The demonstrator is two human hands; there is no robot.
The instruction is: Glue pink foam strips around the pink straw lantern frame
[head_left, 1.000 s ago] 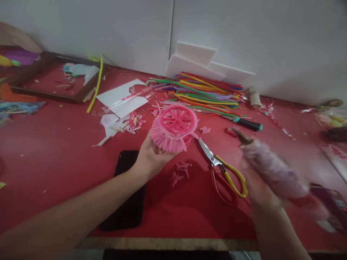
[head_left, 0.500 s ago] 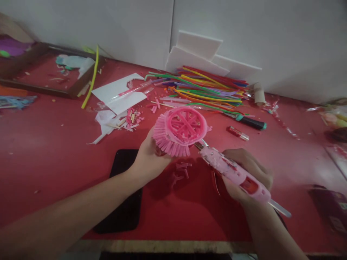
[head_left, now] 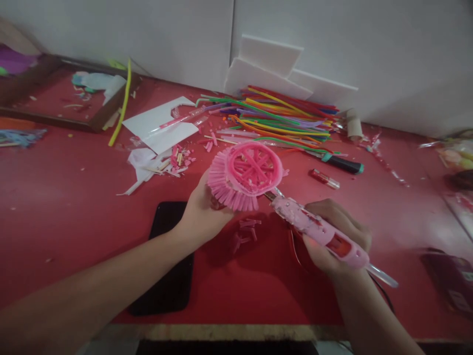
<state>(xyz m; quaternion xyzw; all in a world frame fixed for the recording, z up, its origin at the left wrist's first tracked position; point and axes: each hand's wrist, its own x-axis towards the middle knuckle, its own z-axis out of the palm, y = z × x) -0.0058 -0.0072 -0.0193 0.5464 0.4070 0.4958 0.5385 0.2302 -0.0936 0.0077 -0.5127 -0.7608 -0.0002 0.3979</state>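
Note:
My left hand [head_left: 201, 214] is closed on a round pink craft piece [head_left: 254, 169]. Its top has a ring with crossed strips inside, and a fringe of short pink strips hangs along its left and front side. The fingers under it are mostly hidden. In my right hand [head_left: 336, 231] is a pink glue gun [head_left: 320, 229], with a clear glue stick [head_left: 382, 275] poking out of its back. The gun's nozzle is at the lower right edge of the ring; whether it touches is unclear. Beneath the piece lie several pink strip offcuts [head_left: 248, 231].
A black phone [head_left: 168, 276] lies by my left forearm. Farther back are colourful pipe cleaners [head_left: 284, 116], a black-handled cutter [head_left: 343, 165], a red lighter [head_left: 324, 178], white paper [head_left: 162, 135] and pink scraps [head_left: 181, 160]. A brown frame [head_left: 51, 116] sits at left, white foam boards [head_left: 269, 64] against the wall.
The view has shifted very slightly. Both hands keep their hold, and the nozzle stays at nearly the same place on the ring's edge.

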